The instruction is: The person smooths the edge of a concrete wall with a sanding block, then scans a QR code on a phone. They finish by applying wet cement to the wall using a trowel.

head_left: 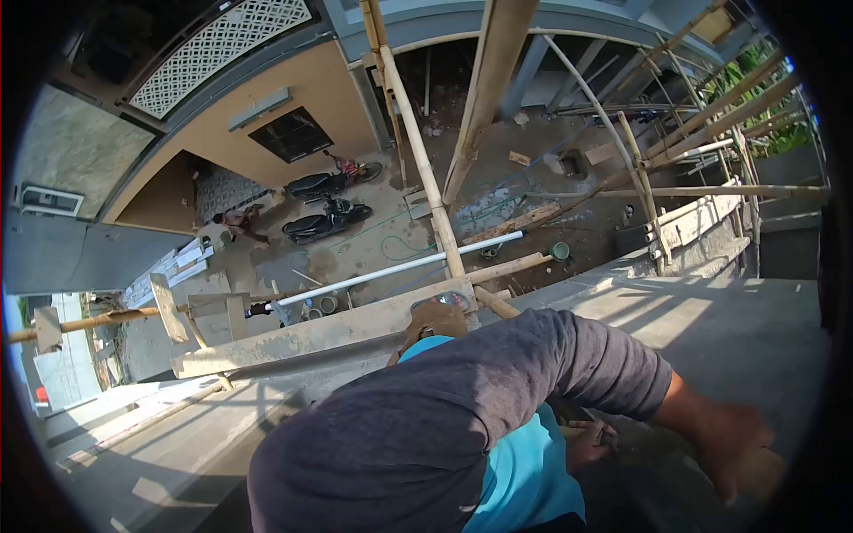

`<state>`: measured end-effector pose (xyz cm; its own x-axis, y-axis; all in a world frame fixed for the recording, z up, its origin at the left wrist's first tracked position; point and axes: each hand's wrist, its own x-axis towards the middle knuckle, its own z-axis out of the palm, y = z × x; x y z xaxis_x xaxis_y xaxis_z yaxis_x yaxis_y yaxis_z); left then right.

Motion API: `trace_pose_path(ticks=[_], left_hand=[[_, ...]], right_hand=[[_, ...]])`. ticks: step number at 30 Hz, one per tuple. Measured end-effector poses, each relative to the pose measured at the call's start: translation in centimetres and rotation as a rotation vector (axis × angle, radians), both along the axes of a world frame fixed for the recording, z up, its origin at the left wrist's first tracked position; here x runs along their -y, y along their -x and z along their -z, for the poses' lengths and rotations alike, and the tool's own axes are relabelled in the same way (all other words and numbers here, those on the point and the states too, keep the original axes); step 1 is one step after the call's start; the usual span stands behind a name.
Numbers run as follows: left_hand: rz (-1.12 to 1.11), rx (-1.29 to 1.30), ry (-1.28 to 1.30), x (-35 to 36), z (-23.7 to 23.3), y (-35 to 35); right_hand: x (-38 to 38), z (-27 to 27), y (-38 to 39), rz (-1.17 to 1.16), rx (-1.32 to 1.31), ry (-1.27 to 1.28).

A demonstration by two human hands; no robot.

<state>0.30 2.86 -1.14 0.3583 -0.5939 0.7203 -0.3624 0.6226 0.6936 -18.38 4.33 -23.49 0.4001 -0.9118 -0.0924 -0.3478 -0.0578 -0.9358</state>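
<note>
My left arm, in a dark grey sleeve, crosses the lower half of the view and bends at the elbow. At its end, my left hand (733, 441) is curled at the lower right against a pale tan patch, dim and blurred, and what it grips cannot be made out. Under the forearm, beside a bright blue shirt (524, 466), my right hand (593, 441) shows bent fingers. Anything inside them is hidden in shadow. Below the sleeve, a brown-clad leg or foot (434, 324) is at a scaffold plank (293, 348).
Bamboo poles (410, 133) rise close in front, and a white pipe (400, 270) runs along the plank. Far below lies a yard with parked motorcycles (324, 219) and a walking person (242, 222). A concrete ledge (711, 333) lies at right.
</note>
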Motion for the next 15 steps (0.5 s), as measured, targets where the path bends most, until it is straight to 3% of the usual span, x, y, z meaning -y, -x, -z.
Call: trace_pose_path(ticks=[3, 4, 5, 6, 8, 9, 11, 15], left_hand=[[0.183, -0.058, -0.078, -2.5, -1.3, -1.3], [0.132, -0.055, -0.023, -2.4, -1.2, -1.0], [0.109, -0.007, -0.108, -3.1, -1.9, -1.3], [0.178, -0.118, -0.074, -3.2, -2.0, -1.2], [0.265, -0.087, 0.004, -3.3, -1.3, -1.4], [0.315, -0.023, -0.172, -4.2, -1.4, -1.5], [0.216, -0.146, -0.118, -3.7, -0.4, -1.6], [0.254, -0.108, -0.15, -3.0, -0.3, -4.0]], right_hand=[[-3.3, -1.7, 2.2, 0.021, 0.13, -0.056], [-2.8, 0.6, 4.7, -0.061, 0.215, 0.027], [-2.7, 2.4, 6.7, -0.09, 0.126, 0.285], [-3.7, 2.4, 7.2, -0.047, 0.113, 0.428], [-6.5, 3.5, 9.0, 0.126, 0.077, 0.355], [-8.0, 3.7, 10.2, 0.236, -0.017, 0.245], [-10.7, 7.1, 13.0, 0.399, -0.108, 0.241], [-16.6, 13.0, 17.6, 0.874, -0.318, 0.103]])
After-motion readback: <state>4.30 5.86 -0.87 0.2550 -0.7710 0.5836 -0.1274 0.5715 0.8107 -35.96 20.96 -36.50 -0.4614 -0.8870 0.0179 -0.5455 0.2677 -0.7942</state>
